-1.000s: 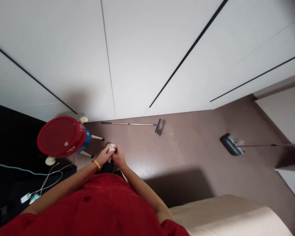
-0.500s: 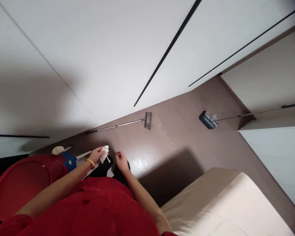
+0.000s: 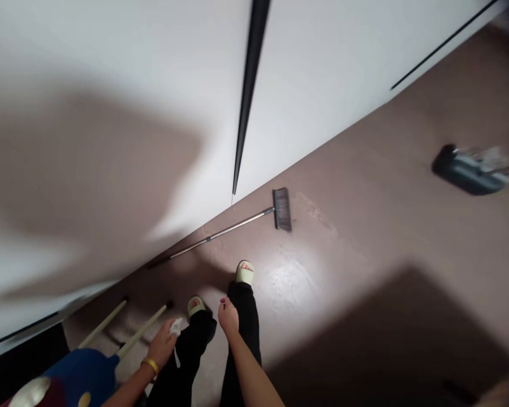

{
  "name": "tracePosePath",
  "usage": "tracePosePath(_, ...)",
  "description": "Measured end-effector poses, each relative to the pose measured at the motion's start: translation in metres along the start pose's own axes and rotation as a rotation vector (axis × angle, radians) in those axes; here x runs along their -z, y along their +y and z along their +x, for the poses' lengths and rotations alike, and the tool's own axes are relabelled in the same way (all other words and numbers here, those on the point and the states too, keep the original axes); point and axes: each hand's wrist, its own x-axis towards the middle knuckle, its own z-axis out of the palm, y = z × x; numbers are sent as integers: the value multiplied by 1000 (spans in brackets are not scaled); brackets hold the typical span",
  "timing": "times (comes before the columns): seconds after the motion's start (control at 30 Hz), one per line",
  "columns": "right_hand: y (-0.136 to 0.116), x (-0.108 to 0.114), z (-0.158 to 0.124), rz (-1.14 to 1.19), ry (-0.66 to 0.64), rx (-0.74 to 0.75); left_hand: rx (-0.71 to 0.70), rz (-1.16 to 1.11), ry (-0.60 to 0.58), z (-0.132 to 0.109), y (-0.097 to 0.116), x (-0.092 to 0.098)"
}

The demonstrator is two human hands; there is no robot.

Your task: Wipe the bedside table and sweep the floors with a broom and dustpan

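Left hand (image 3: 161, 345): held the white wad (image 3: 176, 327) at its fingertips.
Right hand (image 3: 229, 316): fingers curled, apart from the wad; whether they gripped anything, I could not tell.
White wad: lay leftward of the right hand; crumpled, tissue-like, long axis unclear.
Broom (image 3: 283, 210): lay ahead of both hands, handle slanting.

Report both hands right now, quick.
Left hand: closed, holding a crumpled white tissue.
Right hand: fingers curled closed; whether it grips anything small cannot be told.
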Motion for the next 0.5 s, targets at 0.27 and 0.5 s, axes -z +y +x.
tracePosePath(0.27, -22, -60, 56, 446, -104, -19, 66, 606, -95, 236, 67, -69)
tracePosePath(0.5, -18, -23, 29, 432, -191, 168, 141, 859, -59, 391, 69, -131)
